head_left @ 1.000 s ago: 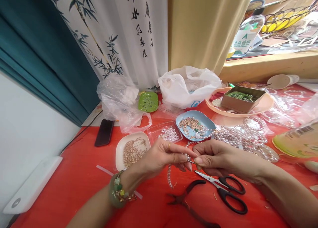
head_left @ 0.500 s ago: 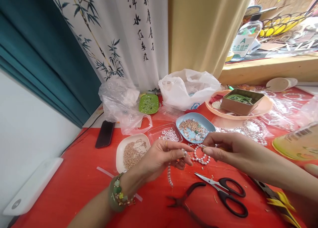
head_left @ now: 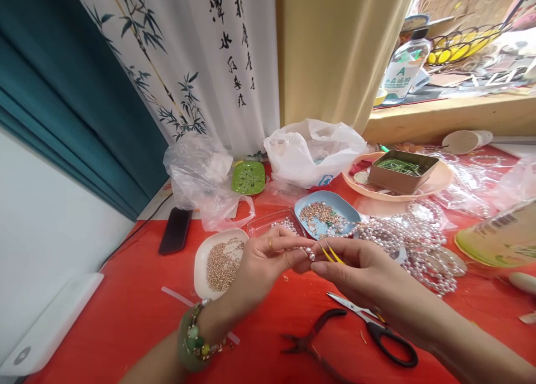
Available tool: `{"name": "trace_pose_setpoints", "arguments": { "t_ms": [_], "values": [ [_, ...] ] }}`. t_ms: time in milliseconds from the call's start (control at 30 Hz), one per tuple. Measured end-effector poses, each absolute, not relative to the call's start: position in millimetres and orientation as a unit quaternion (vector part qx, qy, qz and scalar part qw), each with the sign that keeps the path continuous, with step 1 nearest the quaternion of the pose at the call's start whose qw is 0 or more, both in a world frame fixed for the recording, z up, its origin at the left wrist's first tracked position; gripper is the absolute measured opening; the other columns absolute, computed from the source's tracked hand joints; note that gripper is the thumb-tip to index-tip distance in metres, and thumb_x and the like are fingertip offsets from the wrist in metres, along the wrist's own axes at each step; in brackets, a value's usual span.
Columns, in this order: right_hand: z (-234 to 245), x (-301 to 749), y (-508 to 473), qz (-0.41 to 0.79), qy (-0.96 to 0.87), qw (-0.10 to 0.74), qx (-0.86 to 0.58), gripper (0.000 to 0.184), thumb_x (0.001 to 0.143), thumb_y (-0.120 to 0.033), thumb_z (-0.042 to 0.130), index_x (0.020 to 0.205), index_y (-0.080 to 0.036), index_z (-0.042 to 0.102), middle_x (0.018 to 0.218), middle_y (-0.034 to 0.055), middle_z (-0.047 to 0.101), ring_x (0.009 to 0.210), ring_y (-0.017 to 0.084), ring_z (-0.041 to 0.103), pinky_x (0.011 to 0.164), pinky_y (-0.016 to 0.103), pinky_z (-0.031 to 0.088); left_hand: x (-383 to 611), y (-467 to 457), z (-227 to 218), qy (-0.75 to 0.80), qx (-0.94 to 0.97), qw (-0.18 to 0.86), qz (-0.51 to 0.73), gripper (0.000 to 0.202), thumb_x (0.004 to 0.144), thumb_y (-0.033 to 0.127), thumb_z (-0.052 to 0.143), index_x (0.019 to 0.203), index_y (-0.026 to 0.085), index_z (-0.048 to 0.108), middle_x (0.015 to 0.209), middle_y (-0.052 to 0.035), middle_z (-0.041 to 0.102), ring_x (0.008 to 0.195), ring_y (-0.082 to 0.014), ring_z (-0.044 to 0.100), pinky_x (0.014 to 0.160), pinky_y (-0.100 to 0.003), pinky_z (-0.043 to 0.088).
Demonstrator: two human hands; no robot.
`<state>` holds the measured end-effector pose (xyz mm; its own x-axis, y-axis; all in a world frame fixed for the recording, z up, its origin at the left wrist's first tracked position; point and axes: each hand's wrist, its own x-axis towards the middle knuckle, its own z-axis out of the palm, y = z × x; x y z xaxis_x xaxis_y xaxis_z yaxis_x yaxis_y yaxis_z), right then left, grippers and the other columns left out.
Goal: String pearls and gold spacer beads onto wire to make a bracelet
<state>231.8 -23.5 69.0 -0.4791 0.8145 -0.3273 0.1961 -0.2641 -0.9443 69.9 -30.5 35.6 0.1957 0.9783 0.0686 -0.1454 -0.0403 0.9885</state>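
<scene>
My left hand (head_left: 268,255) is closed, its thumb and fingers pinching a short string of pearl beads (head_left: 309,253). My right hand (head_left: 355,269) meets it at the fingertips. Between its thumb and fingers is a slim yellow two-pronged tool (head_left: 333,253) with thin ends toward the beads; its exact kind is unclear. Below the hands lie black-handled scissors (head_left: 391,345), partly under my right hand, and dark pliers (head_left: 307,342). A white dish of gold beads (head_left: 201,261) sits beside my left wrist. A clear box of pearls (head_left: 262,225) stands behind my fingers.
A blue dish (head_left: 354,208) holds mixed beads. Heaped pearl strands (head_left: 419,244) lie to the right. Farther back are a green dish (head_left: 248,177), plastic bags (head_left: 314,149) and a tin (head_left: 389,178) on a pink tray (head_left: 355,184). A phone (head_left: 176,230) lies left.
My right hand has moved left and down to meet my left hand, and the yellow tool now shows in it. The bead strand hanging below my left hand is out of sight.
</scene>
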Motion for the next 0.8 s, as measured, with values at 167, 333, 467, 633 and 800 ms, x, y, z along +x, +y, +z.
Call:
{"name": "trace_pose_setpoints", "arguments": {
  "t_ms": [167, 333, 467, 633, 800],
  "values": [
    [68.8, 232.9, -22.2, 0.585, -0.621, 0.227, -0.469, 0.025, 0.078, -0.037, 0.05, 0.062, -0.018, 0.05, 0.043, -0.0084, 0.03, 0.039, 0.006, 0.025, 0.037, 0.02, 0.017, 68.7, -31.1, 37.0, 0.422, 0.559, 0.521, 0.488, 0.013, 0.072, 0.024, 0.065, 0.083, 0.028, 0.072, 0.07, -0.0002, 0.055, 0.067, -0.0108, 0.048, 0.06, -0.022, 0.04],
    [63.2, 237.2, -23.7, 0.425, -0.715, 0.248, -0.496, 0.024, 0.08, -0.035, 0.047, 0.061, -0.019, 0.047, 0.054, -0.0042, 0.037, 0.049, 0.01, 0.032, 0.044, 0.022, 0.028, 68.0, -31.7, 37.9, 0.445, 0.568, 0.5, 0.479, 0.013, 0.072, 0.027, 0.064, 0.082, 0.023, 0.072, 0.072, -0.0018, 0.056, 0.066, -0.0118, 0.048, 0.058, -0.023, 0.04],
    [59.2, 238.9, -24.2, 0.333, -0.762, 0.243, -0.499, 0.023, 0.081, -0.032, 0.046, 0.062, -0.02, 0.046, 0.055, -0.0017, 0.047, 0.05, 0.012, 0.038, 0.045, 0.023, 0.031, 68.3, -32.6, 38.6, 0.448, 0.574, 0.497, 0.472, 0.013, 0.073, 0.028, 0.063, 0.081, 0.021, 0.072, 0.072, -0.0018, 0.055, 0.065, -0.0116, 0.048, 0.058, -0.023, 0.04],
    [60.3, 240.8, -26.3, 0.26, -0.799, 0.269, -0.47, 0.021, 0.083, -0.029, 0.046, 0.064, -0.02, 0.047, 0.057, -0.0003, 0.058, 0.05, 0.013, 0.049, 0.047, 0.023, 0.035, 67.7, -34.2, 40.1, 0.453, 0.579, 0.495, 0.463, 0.013, 0.075, 0.027, 0.062, 0.08, 0.019, 0.071, 0.071, -0.0021, 0.056, 0.066, -0.0114, 0.049, 0.059, -0.023, 0.04],
    [58.8, 242.7, -27.7, 0.221, -0.82, 0.303, -0.432, 0.013, 0.083, -0.024, 0.049, 0.073, -0.021, 0.056, 0.064, 0.0002, 0.064, 0.052, 0.012, 0.056, 0.049, 0.022, 0.039, 66.9, -35.3, 43.8, 0.467, 0.574, 0.515, 0.433, 0.018, 0.074, 0.032, 0.061, 0.079, 0.017, 0.069, 0.071, -0.0024, 0.057, 0.055, -0.0094, 0.048, 0.047, -0.02, 0.04]
  ]
}}
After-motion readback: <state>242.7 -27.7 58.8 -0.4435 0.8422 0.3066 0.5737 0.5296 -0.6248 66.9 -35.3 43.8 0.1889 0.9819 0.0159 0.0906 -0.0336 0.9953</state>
